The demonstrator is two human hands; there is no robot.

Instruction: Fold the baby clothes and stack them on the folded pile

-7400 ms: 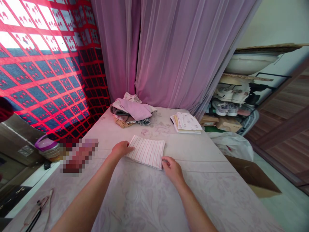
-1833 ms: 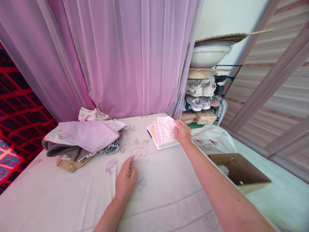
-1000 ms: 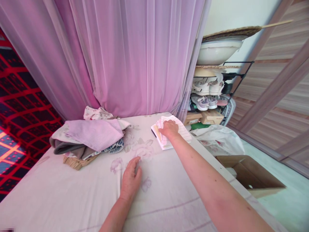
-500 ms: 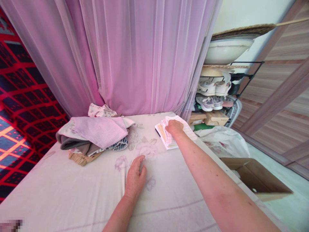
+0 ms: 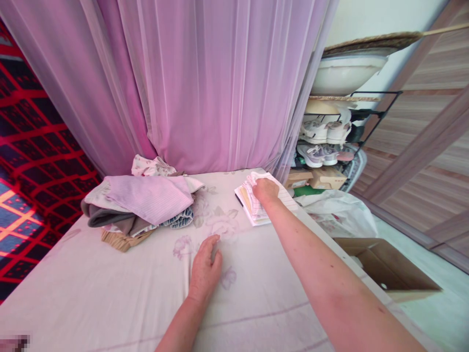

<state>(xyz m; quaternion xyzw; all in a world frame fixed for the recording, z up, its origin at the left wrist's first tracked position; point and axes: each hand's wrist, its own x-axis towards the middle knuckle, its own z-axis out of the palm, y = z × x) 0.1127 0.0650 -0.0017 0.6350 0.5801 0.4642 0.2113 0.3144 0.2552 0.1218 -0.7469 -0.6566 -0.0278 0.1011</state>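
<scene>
My right hand (image 5: 265, 190) reaches to the far right of the bed. Its fingers are curled on a pink-and-white striped folded cloth (image 5: 284, 194), which bunches up beside them. Under that cloth lies a stack of folded clothes (image 5: 261, 221) with white, yellow and dark edges showing. My left hand (image 5: 207, 264) rests on the floral bed sheet (image 5: 146, 288), thumb apart from the fingers, holding nothing. Left of it sits a loose pile of clothes: a lilac ribbed garment (image 5: 154, 195) on top, with grey (image 5: 110, 217), denim (image 5: 179, 218) and tan (image 5: 122, 240) pieces beneath.
A purple curtain (image 5: 205, 88) hangs along the bed's far edge. At right stand a shoe rack (image 5: 392, 103) with shoes and a basin (image 5: 348, 73), a white plastic bag (image 5: 340, 212) and an open cardboard box (image 5: 395, 264). Red-and-black checked fabric (image 5: 40, 146) is at left.
The striped cloth is bunched slightly higher beside my right hand, which has shifted a little up and right. My left hand stays in place.
</scene>
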